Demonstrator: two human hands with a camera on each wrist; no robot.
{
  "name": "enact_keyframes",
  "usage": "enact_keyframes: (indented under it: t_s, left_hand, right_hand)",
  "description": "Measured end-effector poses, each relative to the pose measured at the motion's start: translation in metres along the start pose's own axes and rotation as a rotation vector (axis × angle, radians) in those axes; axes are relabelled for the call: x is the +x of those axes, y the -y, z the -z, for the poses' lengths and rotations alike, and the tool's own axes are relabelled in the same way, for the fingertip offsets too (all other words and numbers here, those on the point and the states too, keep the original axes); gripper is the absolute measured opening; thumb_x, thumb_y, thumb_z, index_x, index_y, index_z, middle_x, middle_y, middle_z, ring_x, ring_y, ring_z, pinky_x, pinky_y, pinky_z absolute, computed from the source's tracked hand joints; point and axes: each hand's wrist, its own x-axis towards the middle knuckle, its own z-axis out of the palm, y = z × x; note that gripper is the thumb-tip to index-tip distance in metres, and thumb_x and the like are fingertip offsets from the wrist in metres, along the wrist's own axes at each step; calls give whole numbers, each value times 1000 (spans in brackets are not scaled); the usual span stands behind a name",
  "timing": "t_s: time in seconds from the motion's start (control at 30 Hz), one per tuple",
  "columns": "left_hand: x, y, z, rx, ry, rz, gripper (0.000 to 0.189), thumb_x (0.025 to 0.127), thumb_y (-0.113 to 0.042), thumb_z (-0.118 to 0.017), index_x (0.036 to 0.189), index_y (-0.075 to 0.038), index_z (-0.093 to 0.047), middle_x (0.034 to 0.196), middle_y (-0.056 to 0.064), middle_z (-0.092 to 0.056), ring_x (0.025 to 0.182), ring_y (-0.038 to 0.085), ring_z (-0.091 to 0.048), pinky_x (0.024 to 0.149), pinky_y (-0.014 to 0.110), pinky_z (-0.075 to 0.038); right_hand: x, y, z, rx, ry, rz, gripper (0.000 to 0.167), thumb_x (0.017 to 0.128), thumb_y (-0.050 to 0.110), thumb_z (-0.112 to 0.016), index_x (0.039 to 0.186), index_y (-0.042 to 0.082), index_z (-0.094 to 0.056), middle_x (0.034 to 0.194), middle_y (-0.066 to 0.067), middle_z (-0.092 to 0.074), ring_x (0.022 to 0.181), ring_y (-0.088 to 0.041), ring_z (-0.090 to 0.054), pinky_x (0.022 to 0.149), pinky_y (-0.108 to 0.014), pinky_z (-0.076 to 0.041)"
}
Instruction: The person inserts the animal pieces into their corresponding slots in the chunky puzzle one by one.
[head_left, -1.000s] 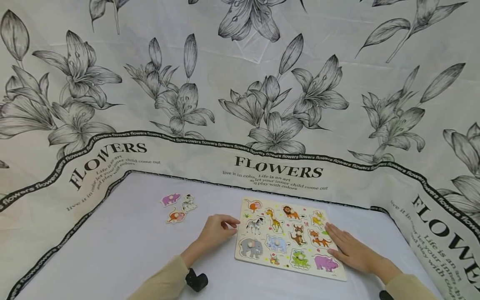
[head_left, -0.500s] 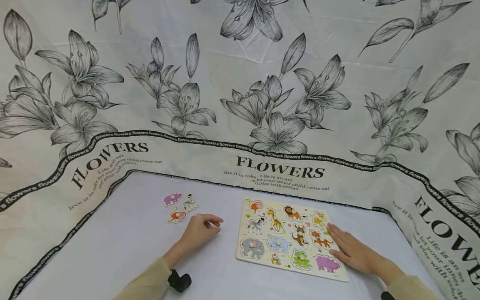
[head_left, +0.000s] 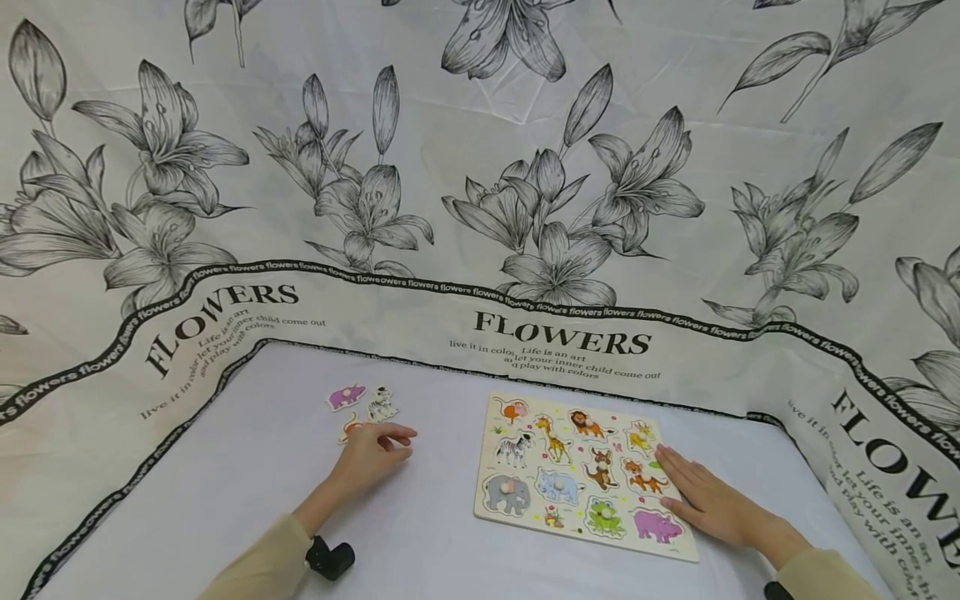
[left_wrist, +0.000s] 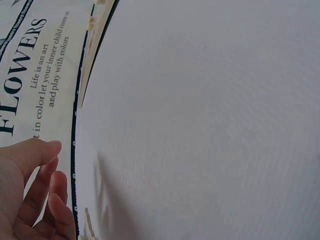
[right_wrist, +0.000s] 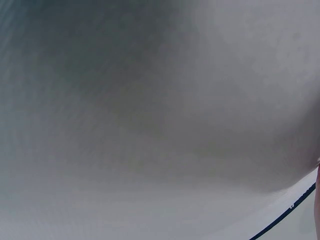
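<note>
My left hand (head_left: 363,461) hovers with loosely bent fingers, holding nothing, beside several loose animal puzzle pieces. It partly covers the orange monkey piece (head_left: 348,428); a purple hippo piece (head_left: 346,397) and a zebra piece (head_left: 382,405) lie just beyond. In the left wrist view, the fingers (left_wrist: 58,187) are bent and apart from the thumb. To the right lies a wooden animal peg puzzle board (head_left: 489,454). My right hand (head_left: 708,500) rests flat, fingers straight, on the board's right edge. Knobs show on the grey elephant (head_left: 506,495) and the blue one (head_left: 558,486).
A white cloth (head_left: 435,533) covers the table. Behind and on both sides rises a flower-printed curtain (head_left: 420,325) with a black border. The right wrist view shows mostly blurred white cloth (right_wrist: 125,215).
My left hand has moved left, away from the board's left edge to the loose pieces, now covering part of the monkey. My right hand has stayed on the board.
</note>
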Motion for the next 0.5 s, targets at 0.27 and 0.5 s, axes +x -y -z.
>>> enact_keyframes:
  t_s: [0.27, 0.5]
  left_hand:
    - [-1, 12, 18, 31, -68, 16, 23, 77, -2, -76, 98, -9, -75, 85, 2, -73, 69, 8, -55, 63, 19, -46]
    - [-1, 25, 31, 57, -103, 21, 21, 78, -5, -76, 99, -8, -75, 87, 3, -73, 73, 8, -57, 66, 18, -46]
  right_hand:
    - [1, -1, -1, -4, -5, 9, 69, 99, 44, -45, 150, 1, -26, 154, -24, -27, 127, 25, 20, 99, 2, 15]
    - [1, 0, 0, -4, -10, 16, 69, 99, 43, -46, 150, 1, -26, 154, -24, -27, 128, 25, 19, 100, 2, 15]
